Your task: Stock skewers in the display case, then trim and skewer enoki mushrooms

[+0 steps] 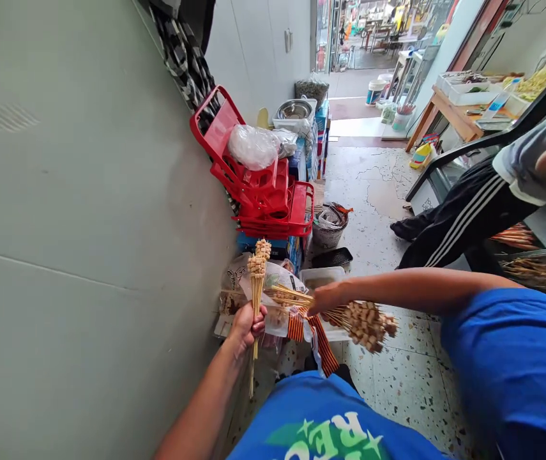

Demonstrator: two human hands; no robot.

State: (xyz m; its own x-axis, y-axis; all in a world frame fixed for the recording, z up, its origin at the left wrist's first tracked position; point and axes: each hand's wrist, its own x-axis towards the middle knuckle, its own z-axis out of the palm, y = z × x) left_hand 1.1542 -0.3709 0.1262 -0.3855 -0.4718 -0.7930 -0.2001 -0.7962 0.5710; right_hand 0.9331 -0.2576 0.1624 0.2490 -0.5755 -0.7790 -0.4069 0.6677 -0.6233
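Observation:
My left hand (248, 323) is closed round a small bundle of skewers (257, 281), held upright. Pale cubes of food sit at its top end, and the bare sticks stick out below my fist. My right hand (327, 298) grips a larger bundle of skewers (368, 324) by the sticks. That bundle lies almost level, its browner cubes to the right and its bare stick ends to the left. Under my hands are a clear plastic container (323, 275), plastic bags and an orange-and-black striped strap (323, 345).
Red plastic baskets (265, 191) are stacked by the wall, with a bag of clear plastic on top. A waste bin (330, 225) and a black tray (333, 257) are on the floor. At right another person in striped trousers (464, 220) stands by a display case.

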